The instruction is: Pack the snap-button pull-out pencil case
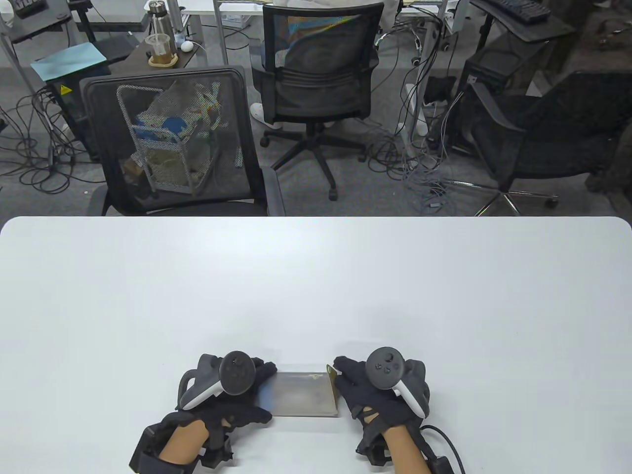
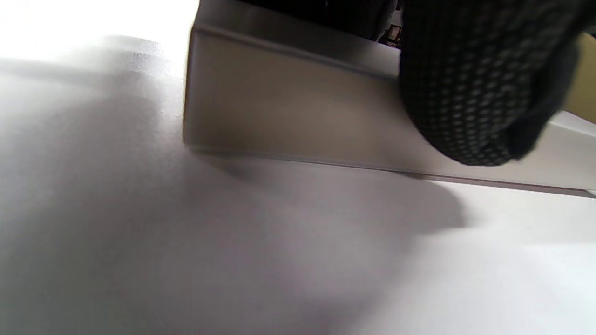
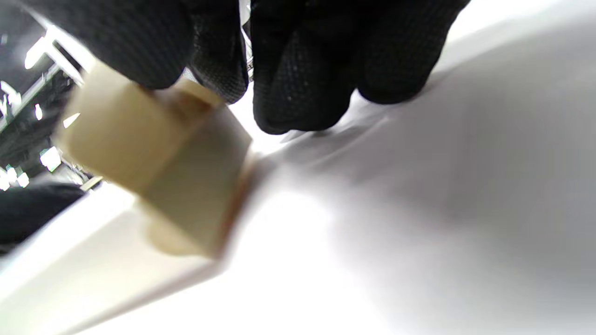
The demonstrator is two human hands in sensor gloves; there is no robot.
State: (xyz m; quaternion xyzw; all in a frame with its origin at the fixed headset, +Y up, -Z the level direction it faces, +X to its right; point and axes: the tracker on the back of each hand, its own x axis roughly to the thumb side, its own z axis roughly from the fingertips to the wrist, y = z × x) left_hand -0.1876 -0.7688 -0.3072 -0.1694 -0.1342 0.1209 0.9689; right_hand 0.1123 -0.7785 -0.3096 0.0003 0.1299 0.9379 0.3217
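Note:
A flat grey-white pencil case (image 1: 302, 394) lies on the white table (image 1: 316, 286) near its front edge, between my hands. My left hand (image 1: 242, 390) grips its left end, fingers over the far edge and thumb along the near edge; the left wrist view shows the case's side wall (image 2: 288, 111) with a gloved finger (image 2: 470, 88) on it. My right hand (image 1: 355, 390) presses its fingers on the beige end flap (image 1: 333, 382) at the case's right end. The right wrist view shows the beige flap (image 3: 158, 167) under my fingertips (image 3: 298, 79).
Two black mesh office chairs (image 1: 173, 143) (image 1: 316, 74) stand beyond the table's far edge, with cables on the floor. A cable (image 1: 444, 444) trails from my right wrist across the table's front.

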